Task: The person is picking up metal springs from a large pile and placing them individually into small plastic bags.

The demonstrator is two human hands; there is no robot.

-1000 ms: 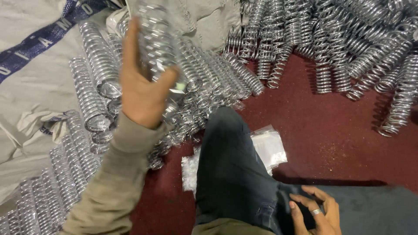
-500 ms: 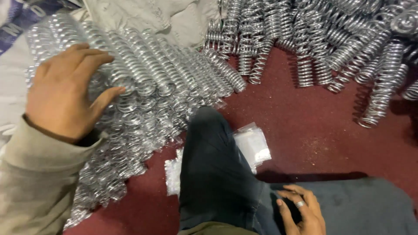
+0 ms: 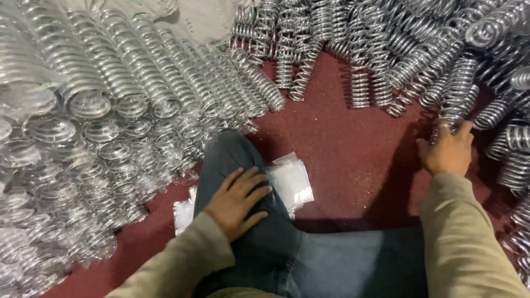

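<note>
My left hand [image 3: 238,201] lies flat on my dark trouser knee [image 3: 259,243], fingers spread, holding nothing. Its fingertips almost reach a small stack of clear plastic bags [image 3: 291,182] on the red floor. My right hand [image 3: 447,153] stretches out to the right, its fingers curled over the near end of a shiny metal coil spring [image 3: 461,94] at the edge of a loose heap. Both arms wear olive-beige sleeves.
Rows of springs wrapped in clear plastic [image 3: 99,110] cover the left side, lying on pale sacking [image 3: 204,19]. A heap of bare springs [image 3: 386,44] fills the top and right. A strip of red floor [image 3: 342,149] lies between them.
My left hand left the wrapped springs and came down onto my knee. My right hand left my lap and reached out to the loose springs at the right.
</note>
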